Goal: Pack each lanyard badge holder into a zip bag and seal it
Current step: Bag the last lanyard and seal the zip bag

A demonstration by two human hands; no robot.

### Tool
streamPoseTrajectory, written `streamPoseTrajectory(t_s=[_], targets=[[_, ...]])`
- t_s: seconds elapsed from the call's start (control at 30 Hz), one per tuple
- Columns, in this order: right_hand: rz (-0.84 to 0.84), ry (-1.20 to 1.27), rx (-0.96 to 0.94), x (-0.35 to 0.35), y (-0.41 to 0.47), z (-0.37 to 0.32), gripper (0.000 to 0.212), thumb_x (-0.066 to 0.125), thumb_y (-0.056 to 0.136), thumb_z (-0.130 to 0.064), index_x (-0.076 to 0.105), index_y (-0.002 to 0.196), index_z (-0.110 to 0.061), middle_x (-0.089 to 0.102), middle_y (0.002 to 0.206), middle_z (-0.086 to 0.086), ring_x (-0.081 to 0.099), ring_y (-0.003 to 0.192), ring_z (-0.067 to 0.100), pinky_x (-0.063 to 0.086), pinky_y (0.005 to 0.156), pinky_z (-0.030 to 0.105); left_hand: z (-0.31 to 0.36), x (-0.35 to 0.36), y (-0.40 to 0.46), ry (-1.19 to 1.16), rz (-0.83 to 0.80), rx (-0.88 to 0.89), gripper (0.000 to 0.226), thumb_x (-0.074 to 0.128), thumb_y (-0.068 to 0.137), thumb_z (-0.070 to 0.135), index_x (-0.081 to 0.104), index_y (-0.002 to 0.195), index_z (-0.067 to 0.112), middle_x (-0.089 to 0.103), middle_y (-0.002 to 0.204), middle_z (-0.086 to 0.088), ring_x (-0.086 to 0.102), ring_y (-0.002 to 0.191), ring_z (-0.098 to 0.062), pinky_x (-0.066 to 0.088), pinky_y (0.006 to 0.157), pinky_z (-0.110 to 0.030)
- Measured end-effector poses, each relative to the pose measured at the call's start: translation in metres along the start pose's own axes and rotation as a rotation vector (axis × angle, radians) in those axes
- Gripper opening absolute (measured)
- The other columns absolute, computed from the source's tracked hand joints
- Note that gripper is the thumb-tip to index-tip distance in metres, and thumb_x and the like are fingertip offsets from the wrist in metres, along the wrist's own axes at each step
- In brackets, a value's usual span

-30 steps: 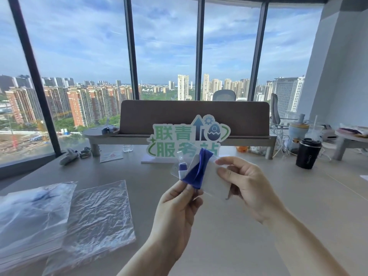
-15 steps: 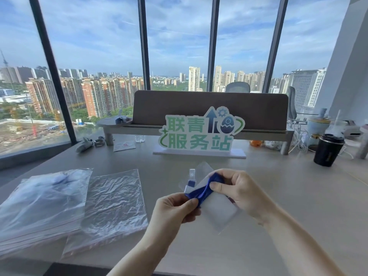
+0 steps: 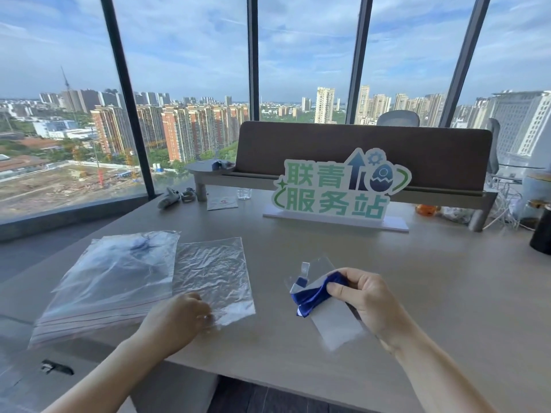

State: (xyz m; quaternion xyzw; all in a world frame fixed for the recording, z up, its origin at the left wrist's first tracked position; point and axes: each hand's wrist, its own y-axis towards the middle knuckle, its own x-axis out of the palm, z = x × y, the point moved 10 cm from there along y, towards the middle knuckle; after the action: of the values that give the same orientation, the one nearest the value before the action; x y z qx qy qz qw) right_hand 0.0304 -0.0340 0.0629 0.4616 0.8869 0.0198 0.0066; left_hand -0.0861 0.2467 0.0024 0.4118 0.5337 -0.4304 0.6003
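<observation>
Your right hand grasps the badge holder: thumb and fingers are curled round the bunched blue lanyard and pinch it against the clear sleeve. The sleeve sticks out on both sides of that hand, its clip end pointing away from you and its lower end slanting back toward your wrist. Whether it touches the worktop or is held just above it, you cannot tell from here.

Your left hand is well apart from your right, off to its left. Its fingers are curled down onto the near right corner of a single crinkled zip bag, and they seem to pinch the plastic there, though the fingertips are partly hidden. The bag lies flat on the worktop, stretching away from that hand.

Just left of the same hand lies a stack of zip bags, its edge overlapping the single bag.

Beyond both hands, far across the worktop, stands a green and white sign; a dark cup sits far right of your right hand.
</observation>
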Motion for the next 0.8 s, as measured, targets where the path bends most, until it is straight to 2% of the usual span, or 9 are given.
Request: streamPoseTrajectory(t_s=[0.1, 0.17, 0.23, 0.3, 0.37, 0.47, 0.53, 0.63, 0.8], targets=[[0.037, 0.009, 0.002, 0.000, 0.000, 0.002, 0.011, 0.061, 0.090, -0.001, 0.071, 0.092, 0.003, 0.071, 0.078, 0.015, 0.064, 0.068, 0.025, 0.051, 0.056, 0.027, 0.004, 0.002, 0.008, 0.171, 0.074, 0.042, 0.009, 0.063, 0.085, 0.021, 0.066, 0.078, 0.025, 0.055, 0.076, 0.008, 0.062, 0.060, -0.016, 0.054, 0.054, -0.034], [0.078, 0.077, 0.023, -0.002, 0.000, 0.006, 0.011, 0.060, 0.090, -0.001, 0.071, 0.092, 0.002, 0.070, 0.078, 0.015, 0.064, 0.067, 0.024, 0.050, 0.054, 0.026, 0.031, 0.002, 0.010, 0.155, 0.116, 0.112, 0.013, 0.063, 0.085, 0.020, 0.060, 0.073, 0.022, 0.047, 0.068, 0.007, 0.058, 0.050, -0.018, 0.049, 0.045, -0.033], [0.087, 0.177, 0.060, 0.003, 0.000, 0.012, 0.012, 0.058, 0.091, -0.001, 0.070, 0.093, 0.001, 0.070, 0.080, 0.016, 0.064, 0.067, 0.023, 0.049, 0.054, 0.027, 0.069, -0.006, 0.009, -0.010, 0.196, 0.189, 0.016, 0.057, 0.089, 0.028, 0.058, 0.074, 0.022, 0.042, 0.066, 0.010, 0.059, 0.055, -0.018, 0.043, 0.047, -0.028], [0.079, 0.215, 0.107, 0.009, 0.000, 0.022, 0.012, 0.058, 0.091, -0.001, 0.070, 0.092, -0.001, 0.070, 0.080, 0.016, 0.065, 0.065, 0.023, 0.050, 0.054, 0.028, 0.095, -0.006, 0.012, -0.228, 0.156, 0.179, 0.027, 0.045, 0.095, 0.033, 0.059, 0.078, 0.017, 0.046, 0.071, 0.010, 0.056, 0.064, -0.016, 0.043, 0.059, -0.028], [0.071, 0.113, 0.161, 0.008, -0.003, 0.039, 0.010, 0.060, 0.090, -0.002, 0.070, 0.088, -0.002, 0.071, 0.080, 0.017, 0.066, 0.066, 0.025, 0.050, 0.057, 0.029, 0.112, -0.007, 0.018, -0.391, 0.116, 0.133, 0.038, 0.041, 0.098, 0.030, 0.051, 0.067, 0.011, 0.050, 0.069, 0.004, 0.046, 0.058, -0.012, 0.038, 0.058, -0.026], [0.078, -0.193, 0.219, -0.006, -0.008, 0.059, 0.009, 0.065, 0.088, -0.005, 0.071, 0.081, -0.004, 0.070, 0.074, 0.013, 0.063, 0.064, 0.023, 0.046, 0.060, 0.031, 0.120, -0.011, 0.025, -0.640, 0.110, 0.021, 0.042, 0.045, 0.097, 0.029, 0.036, 0.059, 0.012, 0.040, 0.053, 0.001, 0.031, 0.048, -0.012, 0.028, 0.049, -0.024], [0.067, -0.388, 0.245, -0.013, -0.010, 0.068, 0.009, 0.067, 0.085, -0.010, 0.070, 0.078, -0.006, 0.066, 0.068, 0.006, 0.058, 0.060, 0.019, 0.042, 0.059, 0.029, 0.134, -0.012, 0.027, -0.626, 0.114, 0.029, 0.042, 0.045, 0.096, 0.027, 0.036, 0.058, 0.013, 0.039, 0.050, 0.001, 0.032, 0.046, -0.012, 0.027, 0.048, -0.026], [0.034, -0.500, 0.297, -0.010, -0.009, 0.073, 0.012, 0.069, 0.081, -0.016, 0.070, 0.081, -0.005, 0.065, 0.069, 0.004, 0.059, 0.061, 0.018, 0.043, 0.058, 0.028, 0.161, -0.012, 0.027, -0.469, 0.150, 0.130, 0.038, 0.039, 0.097, 0.026, 0.048, 0.063, 0.010, 0.055, 0.064, 0.002, 0.048, 0.057, -0.012, 0.041, 0.057, -0.030], [0.165, -0.329, 0.440, -0.022, -0.001, 0.086, 0.009, 0.067, 0.082, -0.017, 0.067, 0.074, -0.014, 0.067, 0.070, 0.010, 0.061, 0.059, 0.024, 0.040, 0.050, 0.026, 0.177, -0.009, 0.026, -0.377, 0.149, 0.149, 0.034, 0.034, 0.097, 0.026, 0.064, 0.086, 0.013, 0.063, 0.088, 0.000, 0.061, 0.079, -0.022, 0.051, 0.073, -0.042]])
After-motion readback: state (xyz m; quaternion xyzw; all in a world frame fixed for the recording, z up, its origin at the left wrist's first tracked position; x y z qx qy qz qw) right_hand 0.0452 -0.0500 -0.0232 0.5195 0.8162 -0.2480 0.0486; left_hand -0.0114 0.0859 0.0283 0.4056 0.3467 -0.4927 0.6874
